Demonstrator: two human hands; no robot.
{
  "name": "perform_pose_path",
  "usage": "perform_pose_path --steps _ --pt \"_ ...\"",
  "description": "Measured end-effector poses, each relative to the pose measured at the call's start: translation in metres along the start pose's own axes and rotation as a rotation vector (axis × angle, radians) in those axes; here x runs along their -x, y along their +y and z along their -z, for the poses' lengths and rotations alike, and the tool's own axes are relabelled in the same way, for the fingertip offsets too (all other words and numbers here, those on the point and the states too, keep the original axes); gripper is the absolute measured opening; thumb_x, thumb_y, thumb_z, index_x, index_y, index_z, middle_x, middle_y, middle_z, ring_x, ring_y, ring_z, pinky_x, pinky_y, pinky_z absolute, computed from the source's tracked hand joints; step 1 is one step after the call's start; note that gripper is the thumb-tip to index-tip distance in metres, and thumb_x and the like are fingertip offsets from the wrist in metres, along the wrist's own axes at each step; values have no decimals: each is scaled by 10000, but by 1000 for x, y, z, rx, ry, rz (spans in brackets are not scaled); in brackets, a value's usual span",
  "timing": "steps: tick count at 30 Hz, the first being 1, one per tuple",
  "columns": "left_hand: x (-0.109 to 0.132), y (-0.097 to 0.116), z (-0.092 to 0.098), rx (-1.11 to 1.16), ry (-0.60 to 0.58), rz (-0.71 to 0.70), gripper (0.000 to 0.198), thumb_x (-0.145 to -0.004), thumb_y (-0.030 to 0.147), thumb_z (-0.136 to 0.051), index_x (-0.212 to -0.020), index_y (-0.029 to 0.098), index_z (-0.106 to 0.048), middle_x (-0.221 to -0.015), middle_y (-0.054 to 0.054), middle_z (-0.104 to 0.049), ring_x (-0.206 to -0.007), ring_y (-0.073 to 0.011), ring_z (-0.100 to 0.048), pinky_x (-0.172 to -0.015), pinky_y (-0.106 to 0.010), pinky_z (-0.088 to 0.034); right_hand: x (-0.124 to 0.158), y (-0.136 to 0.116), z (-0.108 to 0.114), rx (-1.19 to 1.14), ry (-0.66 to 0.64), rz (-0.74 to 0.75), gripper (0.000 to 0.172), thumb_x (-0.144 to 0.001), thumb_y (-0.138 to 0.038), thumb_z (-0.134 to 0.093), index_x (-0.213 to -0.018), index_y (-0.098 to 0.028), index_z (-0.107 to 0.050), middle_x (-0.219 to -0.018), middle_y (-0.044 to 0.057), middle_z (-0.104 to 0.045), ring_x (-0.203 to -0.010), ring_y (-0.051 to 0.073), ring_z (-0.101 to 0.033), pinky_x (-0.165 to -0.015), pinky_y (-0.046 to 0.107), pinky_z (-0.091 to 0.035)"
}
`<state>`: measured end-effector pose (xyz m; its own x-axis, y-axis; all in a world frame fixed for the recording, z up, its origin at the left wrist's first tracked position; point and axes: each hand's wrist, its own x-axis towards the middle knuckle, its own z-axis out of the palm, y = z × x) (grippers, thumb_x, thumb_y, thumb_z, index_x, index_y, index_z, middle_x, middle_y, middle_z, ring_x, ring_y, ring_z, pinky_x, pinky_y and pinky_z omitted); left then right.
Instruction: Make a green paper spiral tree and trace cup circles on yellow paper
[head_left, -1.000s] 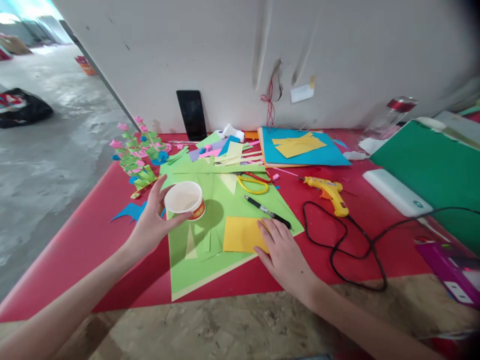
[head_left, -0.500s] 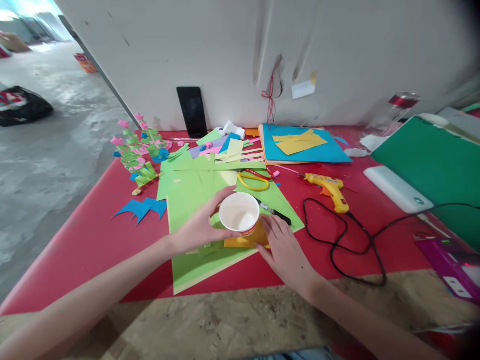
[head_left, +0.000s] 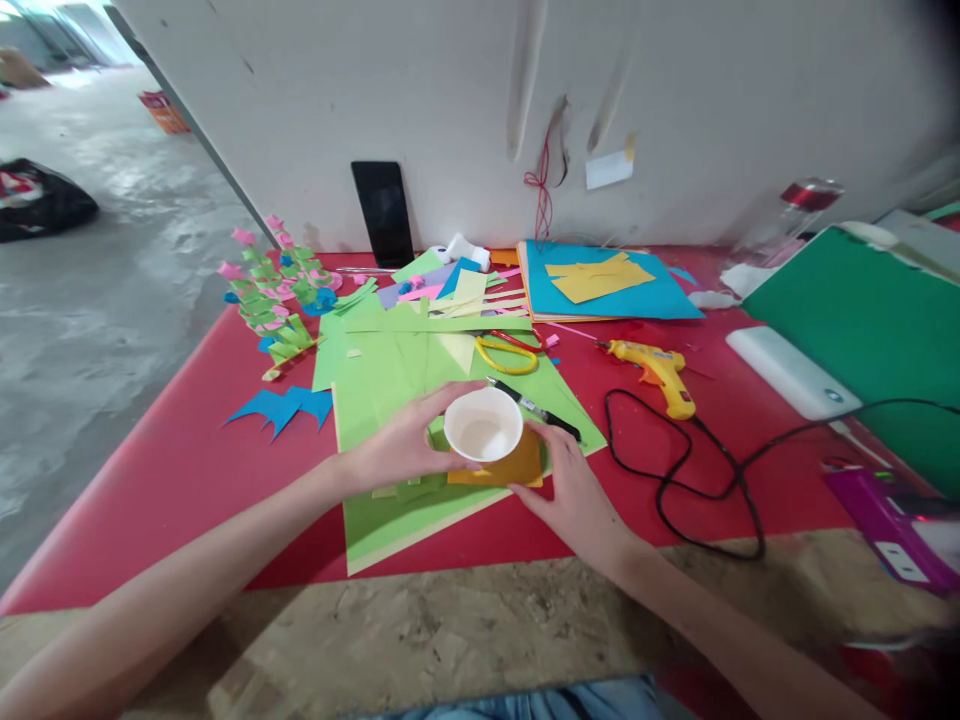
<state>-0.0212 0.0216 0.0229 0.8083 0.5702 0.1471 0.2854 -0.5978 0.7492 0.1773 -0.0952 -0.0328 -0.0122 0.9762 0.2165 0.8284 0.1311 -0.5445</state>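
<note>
A white paper cup (head_left: pixel 484 424) stands mouth up, with my left hand (head_left: pixel 405 440) curved around its left side, thumb low in front and fingers behind. Beneath the cup lies a piece of orange paper (head_left: pixel 517 470) on green paper sheets (head_left: pixel 397 380). At the right edge of the orange paper is my right hand (head_left: pixel 574 490), thumb and fingers apart around nothing. Whether its fingertips touch the paper is unclear. A black pen (head_left: pixel 551 414) lies just behind the cup, and yellow-and-red handled scissors (head_left: pixel 508 355) lie farther back.
On the red table, a yellow glue gun (head_left: pixel 656 370) with a looping black cord lies right. Paper flowers (head_left: pixel 274 290) and blue paper cutouts (head_left: pixel 289 410) are left. A phone (head_left: pixel 384 213) leans on the wall. Blue sheets (head_left: pixel 607 295), a white power bank (head_left: pixel 791 372) and a purple power strip (head_left: pixel 889 530) also lie there.
My right hand has drawn slightly right and its fingers have spread, uncovering more of the orange paper. The cup in my left hand has shifted slightly right.
</note>
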Motion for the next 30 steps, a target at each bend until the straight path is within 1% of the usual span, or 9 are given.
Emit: perform_pose_path --steps 3,8,10,14,17,21,24,27,30 --pt "2 0 2 5 -8 8 683 -699 390 -668 -1273 245 -328 -1303 -54 -424 -1196 -222 -397 -1013 -343 -340 2 2 -2 -109 39 -70 610 -702 -255 -637 -1200 -162 -296 -1189 135 -455 -1122 219 -442 -932 377 -422" --pt "3 0 1 11 -28 36 680 -712 402 -649 -1288 263 -314 -1317 -48 -403 -1206 -229 -382 -1017 -353 -329 3 2 0 -241 64 -105 605 -675 -232 -668 -1160 -207 -307 -1197 103 -468 -1140 197 -447 -935 358 -422" --pt "2 0 0 23 -38 44 690 -709 408 -651 -1290 265 -308 -1318 -46 -400 -1208 -230 -379 -1018 -351 -328 4 2 3 -269 89 -107 560 -698 -206 -644 -1152 -205 -315 -1184 96 -481 -1134 182 -451 -940 344 -416" --pt "1 0 -1 42 -37 36 705 -691 402 -671 -1280 249 -314 -1302 -54 -416 -1199 -233 -389 -1012 -355 -333 4 4 12 -261 170 -99 392 -759 -159 -550 -1106 -195 -371 -1096 90 -510 -1061 184 -480 -914 369 -418" --pt "1 0 -1 55 -34 35 703 -685 392 -679 -1272 245 -322 -1292 -53 -428 -1188 -228 -401 -1005 -350 -341 4 6 18 -215 197 -63 278 -769 -137 -509 -1036 -189 -451 -1000 87 -531 -970 208 -495 -845 401 -434" --pt "1 -1 -2 85 -36 33 706 -682 387 -683 -1273 261 -319 -1294 -40 -423 -1179 -214 -409 -997 -330 -350 6 8 19 -166 141 59 176 -774 -94 -475 -897 -201 -542 -918 59 -581 -941 213 -482 -838 404 -421" --pt "0 -1 -2 101 -34 29 699 -677 383 -686 -1267 270 -329 -1287 -35 -429 -1171 -215 -416 -997 -338 -349 7 9 17 -139 104 126 170 -778 -79 -469 -828 -201 -577 -911 47 -599 -951 210 -468 -861 404 -410" --pt "-2 -2 0 120 -33 34 705 -655 378 -702 -1257 272 -351 -1278 -36 -438 -1164 -219 -423 -991 -346 -353 8 10 16 -122 96 153 181 -782 -79 -462 -828 -194 -593 -918 49 -600 -961 208 -462 -869 402 -411" --pt "-4 -4 6 164 -74 46 715 -647 365 -709 -1259 268 -353 -1278 -40 -438 -1170 -214 -420 -980 -334 -362 8 11 15 -116 102 160 201 -779 -77 -450 -834 -195 -602 -921 52 -600 -964 208 -467 -867 404 -416"
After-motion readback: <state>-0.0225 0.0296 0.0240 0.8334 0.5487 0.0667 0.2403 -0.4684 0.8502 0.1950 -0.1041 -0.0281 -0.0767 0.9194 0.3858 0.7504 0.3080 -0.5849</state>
